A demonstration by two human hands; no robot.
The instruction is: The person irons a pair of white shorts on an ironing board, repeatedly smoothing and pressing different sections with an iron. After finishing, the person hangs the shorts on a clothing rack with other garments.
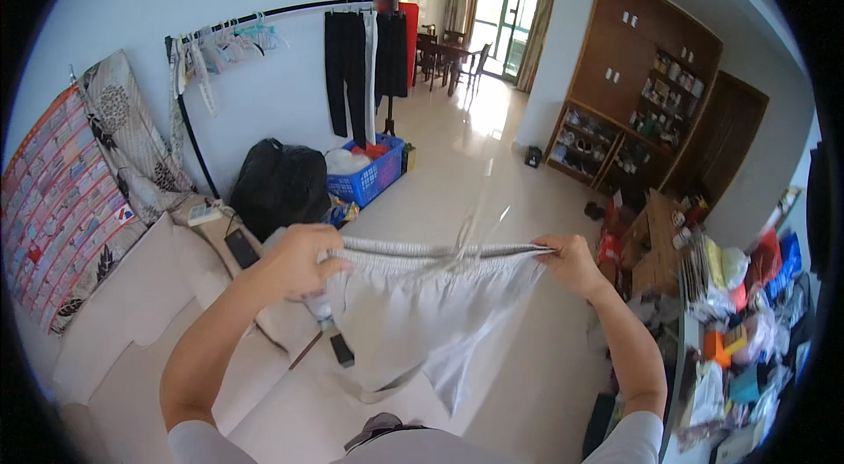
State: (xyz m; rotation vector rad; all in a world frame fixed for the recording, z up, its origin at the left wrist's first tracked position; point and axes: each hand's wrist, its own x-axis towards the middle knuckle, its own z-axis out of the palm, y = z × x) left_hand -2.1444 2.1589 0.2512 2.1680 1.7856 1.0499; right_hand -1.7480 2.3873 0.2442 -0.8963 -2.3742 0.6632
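Note:
A pair of pale grey shorts hangs stretched out in front of me, waistband up. My left hand grips one end of the elastic waistband, and my right hand pinches the other end. At the middle of the waistband a light drawstring is blurred. The leg openings dangle over the seat of a cream sofa. Behind my left hand, a dark phone rests on the sofa's covered arm.
Trousers and hangers hang on a black clothes rail at the left. Below stand a black bag and a blue plastic basket of clothes. Bags and boxes crowd a long surface at the right, beside a cardboard box.

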